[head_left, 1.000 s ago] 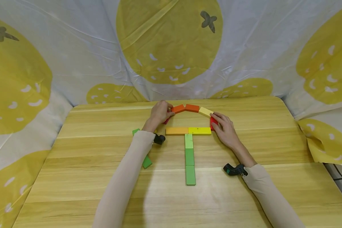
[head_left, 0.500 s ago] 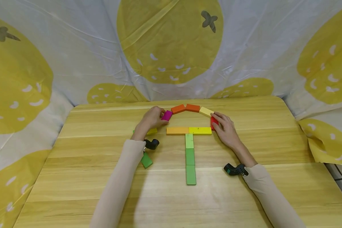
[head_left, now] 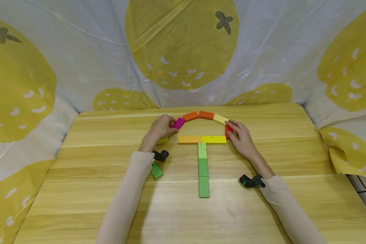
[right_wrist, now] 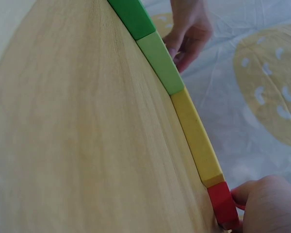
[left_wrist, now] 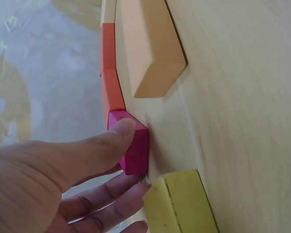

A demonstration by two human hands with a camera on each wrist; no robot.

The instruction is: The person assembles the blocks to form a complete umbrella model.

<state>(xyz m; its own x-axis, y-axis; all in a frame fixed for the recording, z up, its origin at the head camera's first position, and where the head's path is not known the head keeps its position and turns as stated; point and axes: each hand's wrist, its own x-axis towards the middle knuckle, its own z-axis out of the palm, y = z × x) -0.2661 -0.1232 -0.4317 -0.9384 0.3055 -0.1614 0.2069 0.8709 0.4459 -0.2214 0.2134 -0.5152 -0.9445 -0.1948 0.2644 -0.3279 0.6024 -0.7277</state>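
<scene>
At the arch's left end, my left hand (head_left: pixel 161 128) pinches a magenta block (head_left: pixel 178 123); in the left wrist view the thumb lies on its top edge, fingers at the far side. That block meets the first of two orange-red blocks (head_left: pixel 190 116), with the second (head_left: pixel 206 115) beside it. A cream block (head_left: pixel 221 119) continues the curve down to a red block (head_left: pixel 229 132), which my right hand (head_left: pixel 241 139) holds between thumb and fingers. Below the arch lie a light orange block (head_left: pixel 189 139) and a yellow block (head_left: pixel 214 139), end to end.
A column of green blocks (head_left: pixel 203 167) runs toward me from the middle of the orange and yellow row. Partly under my left wrist are another yellow block (head_left: pixel 162 140) and a green block (head_left: pixel 157 171). Patterned cloth (head_left: pixel 183 96) hangs at the wooden table's (head_left: pixel 277 142) back edge.
My left hand has shifted left and toward me, bringing the magenta block into full view against the orange-red one. The right hand stays at the red block.
</scene>
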